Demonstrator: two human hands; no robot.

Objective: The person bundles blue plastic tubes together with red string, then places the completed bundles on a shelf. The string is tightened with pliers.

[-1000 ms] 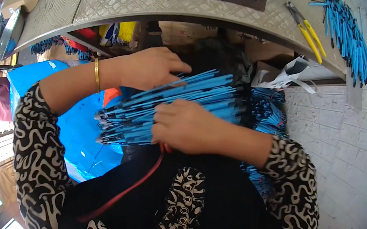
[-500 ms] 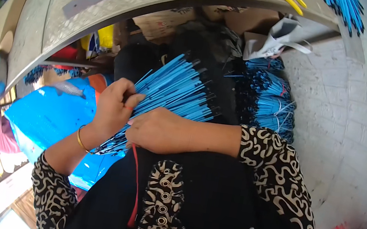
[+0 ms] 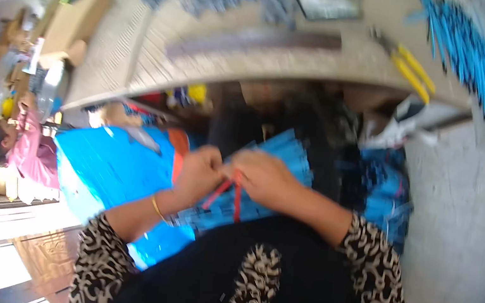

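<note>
Pinching a red tie [image 3: 238, 200], the right hand [image 3: 260, 179] sits just beside the curled left hand [image 3: 196, 176], whose grip cannot be told, over a bundle of blue strips [image 3: 290, 153] fanning toward two o'clock. A blue sheet [image 3: 116, 156] lies at nine o'clock; yellow-handled pliers [image 3: 416, 66] rest on the worktable [image 3: 122, 35] at two.

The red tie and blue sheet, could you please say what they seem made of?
Red tie: perhaps plastic or cloth ribbon, since its ends look flat and narrow; blur hides its finish. Blue sheet: probably plastic, glossy, as its bright highlights suggest.
</note>
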